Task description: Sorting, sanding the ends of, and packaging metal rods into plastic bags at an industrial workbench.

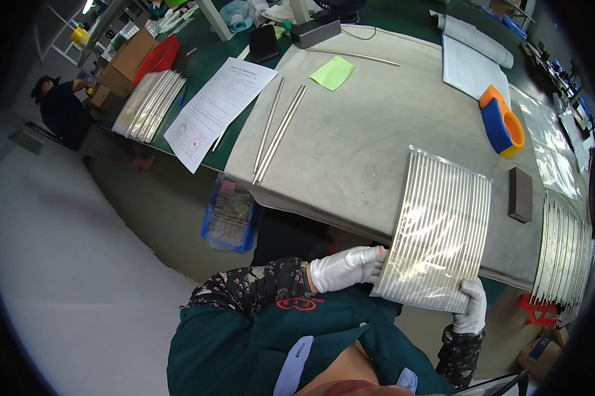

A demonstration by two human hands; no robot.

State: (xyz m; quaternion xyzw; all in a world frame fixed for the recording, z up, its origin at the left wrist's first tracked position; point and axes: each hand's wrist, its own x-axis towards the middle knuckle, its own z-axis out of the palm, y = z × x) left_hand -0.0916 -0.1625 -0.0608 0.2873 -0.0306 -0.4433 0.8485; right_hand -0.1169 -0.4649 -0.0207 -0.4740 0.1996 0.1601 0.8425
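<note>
A flat clear plastic bag of thin metal rods (442, 224), laid side by side in a row, extends over the table's near edge at the right. My left hand (345, 268), in a white glove, holds its left edge near the lower corner; the fingertips are partly hidden by the bag. Gripping the lower right corner is my right hand (471, 307), also gloved in white, with the fingers over the plastic. The bag's far part is above or on the grey cloth (337, 138); I cannot tell which.
Loose metal rods (281, 135) lie left on the cloth, near a green paper (333, 73). On the right are a blue-and-orange tape dispenser (502, 123), a dark block (520, 195) and a rod stack (561, 254). A blue crate (208, 228) stands below. Another person (63, 112) works far left.
</note>
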